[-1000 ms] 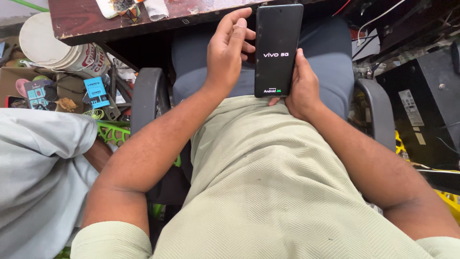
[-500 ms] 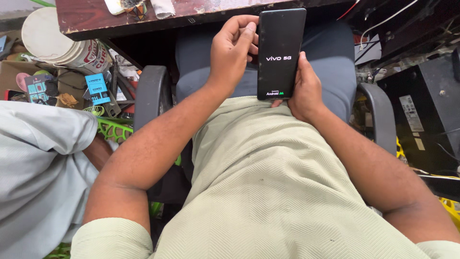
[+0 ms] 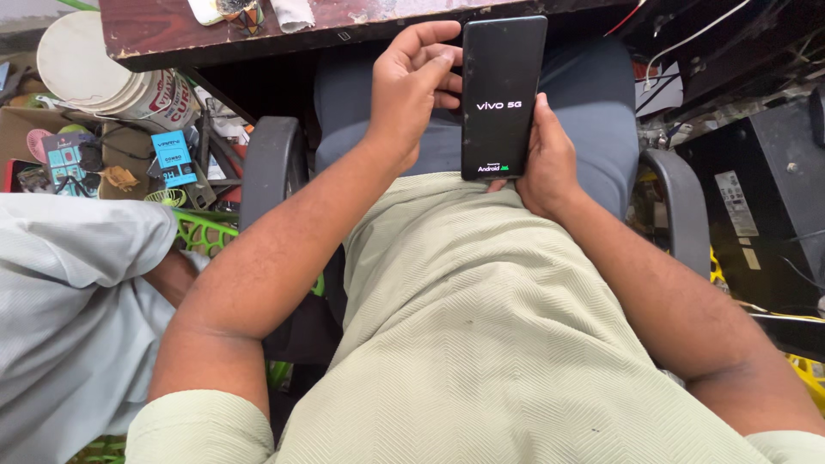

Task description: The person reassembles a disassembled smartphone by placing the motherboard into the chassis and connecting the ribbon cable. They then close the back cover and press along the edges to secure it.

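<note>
A black smartphone (image 3: 503,94) with a dark screen showing a small white start-up logo is held upright over my lap. My left hand (image 3: 417,90) grips its left edge, fingers curled toward the upper side. My right hand (image 3: 546,159) supports the lower right edge and back, thumb along the side. Both forearms come up from my pale green shirt. I sit in a chair with dark armrests (image 3: 266,163).
A worn dark wooden table edge (image 3: 284,34) lies just beyond the phone. A white bucket (image 3: 112,77) and cluttered small boxes (image 3: 172,159) sit at left, beside another person's light-sleeved arm (image 3: 77,283). A black case (image 3: 765,189) stands at right.
The phone and both hands have held their grip; the view shifted slightly, so they appear a little further right. The screen still shows the start-up logo.
</note>
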Action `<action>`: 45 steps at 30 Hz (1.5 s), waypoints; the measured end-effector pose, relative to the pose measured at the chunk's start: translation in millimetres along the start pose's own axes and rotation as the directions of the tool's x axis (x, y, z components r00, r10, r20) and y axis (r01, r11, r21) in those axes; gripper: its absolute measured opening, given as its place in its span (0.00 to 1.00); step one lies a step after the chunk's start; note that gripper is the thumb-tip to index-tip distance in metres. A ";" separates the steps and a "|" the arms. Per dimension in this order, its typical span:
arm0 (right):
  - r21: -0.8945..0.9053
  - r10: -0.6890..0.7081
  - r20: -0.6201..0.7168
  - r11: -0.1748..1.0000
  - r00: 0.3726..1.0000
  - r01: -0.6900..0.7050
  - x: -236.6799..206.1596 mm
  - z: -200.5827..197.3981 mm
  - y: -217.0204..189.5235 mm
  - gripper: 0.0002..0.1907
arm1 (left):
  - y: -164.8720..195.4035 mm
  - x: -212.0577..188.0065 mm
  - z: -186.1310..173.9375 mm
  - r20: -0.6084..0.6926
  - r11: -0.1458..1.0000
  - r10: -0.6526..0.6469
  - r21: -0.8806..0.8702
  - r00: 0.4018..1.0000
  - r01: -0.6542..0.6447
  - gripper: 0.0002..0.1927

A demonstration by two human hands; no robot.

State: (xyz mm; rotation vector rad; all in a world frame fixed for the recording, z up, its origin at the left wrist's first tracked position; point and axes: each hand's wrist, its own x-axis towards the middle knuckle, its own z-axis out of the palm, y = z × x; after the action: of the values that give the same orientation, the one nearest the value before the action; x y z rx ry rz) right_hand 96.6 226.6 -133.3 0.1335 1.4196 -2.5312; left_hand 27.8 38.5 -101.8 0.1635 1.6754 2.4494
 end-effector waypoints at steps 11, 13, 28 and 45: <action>0.132 0.061 0.099 0.988 0.993 -0.074 -1.6 -0.1 -8.0 0.33 | 0.5 1.9 -4.2 0.024 0.998 0.038 -0.047 0.999 -0.037 0.14; 0.198 0.101 0.069 0.974 0.993 -0.113 -0.9 -4.0 -8.7 0.31 | -0.7 1.7 -3.9 0.043 0.998 0.062 -0.025 0.997 -0.061 0.15; 0.376 0.180 0.266 0.885 0.947 -0.274 -4.0 -6.2 -7.1 0.28 | -12.7 -10.0 6.7 0.336 0.950 0.216 0.145 0.917 -0.277 0.13; 0.104 0.113 0.143 0.986 0.983 -0.129 -3.8 -1.6 -3.2 0.36 | -10.5 -6.1 1.2 0.238 0.993 0.085 0.062 0.967 -0.102 0.11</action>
State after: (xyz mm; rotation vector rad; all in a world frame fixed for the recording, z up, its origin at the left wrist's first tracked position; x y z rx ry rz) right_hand 99.3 230.1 -130.7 0.0616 1.1815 -2.4689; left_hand 34.8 42.1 -111.1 0.5326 1.6886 2.3240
